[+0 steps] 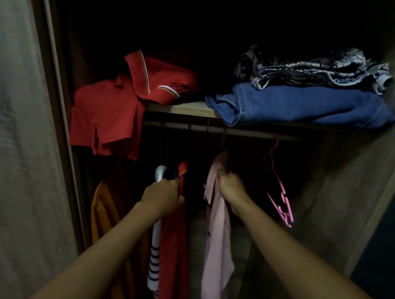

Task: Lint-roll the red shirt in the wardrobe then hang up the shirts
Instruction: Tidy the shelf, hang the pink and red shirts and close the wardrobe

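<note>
Two hanging shirts are gripped: the red shirt (176, 234) is clasped near its collar by the left hand (162, 196), the pink shirt (217, 247), at three o'clock, by the right hand (230, 187). A hard pull could slip either off its hanger.

A dim wardrobe interior is seen, its back lost in darkness. Grey wood-grain side panels (6, 124) are set at either side, and a wooden shelf (179, 108) is fixed above a hanging rail (244, 133).

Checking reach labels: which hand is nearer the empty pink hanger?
Right. The right hand grips the pink shirt just left of the pink hanger; the left hand is farther left, on the hanging red shirt.
</note>
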`<state>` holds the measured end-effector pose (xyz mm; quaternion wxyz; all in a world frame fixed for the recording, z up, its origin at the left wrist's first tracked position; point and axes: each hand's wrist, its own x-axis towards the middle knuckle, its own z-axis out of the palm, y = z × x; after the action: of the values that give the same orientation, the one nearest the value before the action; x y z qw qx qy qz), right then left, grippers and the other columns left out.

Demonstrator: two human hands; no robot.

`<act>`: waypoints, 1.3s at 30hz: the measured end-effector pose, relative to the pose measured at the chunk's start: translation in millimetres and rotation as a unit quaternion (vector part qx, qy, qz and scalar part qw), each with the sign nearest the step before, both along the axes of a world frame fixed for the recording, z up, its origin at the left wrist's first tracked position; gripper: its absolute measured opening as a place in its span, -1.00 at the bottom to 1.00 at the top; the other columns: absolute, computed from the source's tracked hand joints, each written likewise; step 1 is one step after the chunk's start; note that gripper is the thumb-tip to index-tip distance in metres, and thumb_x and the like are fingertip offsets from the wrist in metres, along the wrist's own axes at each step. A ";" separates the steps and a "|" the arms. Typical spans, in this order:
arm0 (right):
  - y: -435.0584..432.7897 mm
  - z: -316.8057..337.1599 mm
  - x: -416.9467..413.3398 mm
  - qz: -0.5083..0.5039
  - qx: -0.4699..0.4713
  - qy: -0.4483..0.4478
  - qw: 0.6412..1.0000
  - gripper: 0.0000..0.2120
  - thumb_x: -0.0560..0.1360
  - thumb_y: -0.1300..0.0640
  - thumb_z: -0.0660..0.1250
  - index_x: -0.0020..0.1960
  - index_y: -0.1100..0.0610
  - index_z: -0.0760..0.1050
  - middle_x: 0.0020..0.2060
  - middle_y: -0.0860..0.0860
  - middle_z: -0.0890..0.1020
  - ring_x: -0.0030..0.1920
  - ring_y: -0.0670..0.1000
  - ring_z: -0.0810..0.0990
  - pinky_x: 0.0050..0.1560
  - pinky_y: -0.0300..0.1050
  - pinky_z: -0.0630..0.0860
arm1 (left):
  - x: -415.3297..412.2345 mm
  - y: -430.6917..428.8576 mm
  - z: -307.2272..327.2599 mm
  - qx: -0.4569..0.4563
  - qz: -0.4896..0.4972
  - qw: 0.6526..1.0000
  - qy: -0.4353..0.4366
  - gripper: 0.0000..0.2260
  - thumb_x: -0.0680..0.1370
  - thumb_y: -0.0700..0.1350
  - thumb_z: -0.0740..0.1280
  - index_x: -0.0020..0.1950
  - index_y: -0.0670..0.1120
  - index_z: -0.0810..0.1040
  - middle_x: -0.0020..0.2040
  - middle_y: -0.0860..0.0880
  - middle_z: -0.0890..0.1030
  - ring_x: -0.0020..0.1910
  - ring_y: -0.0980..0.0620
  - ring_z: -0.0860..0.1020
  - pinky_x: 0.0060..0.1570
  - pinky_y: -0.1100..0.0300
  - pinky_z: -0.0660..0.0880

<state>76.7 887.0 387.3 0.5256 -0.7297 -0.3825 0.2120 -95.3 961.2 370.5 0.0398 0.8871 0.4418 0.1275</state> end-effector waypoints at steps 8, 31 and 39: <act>-6.3 -2.5 -6.5 0.003 0.021 -0.030 0.999 -0.74 0.60 0.14 0.28 0.17 0.27 0.60 0.10 0.22 0.66 0.15 0.18 0.62 0.17 0.02 0.51 | -3.9 -8.8 11.0 0.008 0.011 1.000 0.001 -0.58 0.59 0.14 0.32 0.32 -0.11 0.48 0.37 -0.21 0.46 0.23 -0.26 0.56 0.15 -0.04 0.52; -76.3 137.6 -115.4 0.150 0.199 -0.308 0.918 -0.81 0.52 0.04 0.41 -0.23 0.08 0.53 -0.52 -0.08 0.48 -0.50 -0.15 0.41 -0.41 -0.28 0.35 | -52.3 38.0 224.6 0.066 0.121 0.974 -0.179 -0.10 0.38 0.42 0.39 0.54 -0.08 0.26 0.47 -0.28 0.37 0.41 -0.34 0.40 0.36 -0.16 0.39; -59.5 158.8 -103.7 0.033 0.176 -0.435 0.882 -0.58 0.41 -0.07 0.49 0.21 -0.08 0.43 0.09 -0.09 0.49 0.10 -0.05 0.51 0.10 -0.05 0.51 | -82.9 12.2 210.0 0.139 0.031 0.944 -0.296 -0.77 0.48 -0.04 0.42 0.05 -0.14 0.65 -0.02 -0.22 0.66 0.06 -0.25 0.59 0.03 0.02 0.50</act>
<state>-27.1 827.5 546.1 0.4187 -0.6310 -0.6277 -0.1804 -178.2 973.4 580.6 0.0407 0.7916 0.4155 0.4461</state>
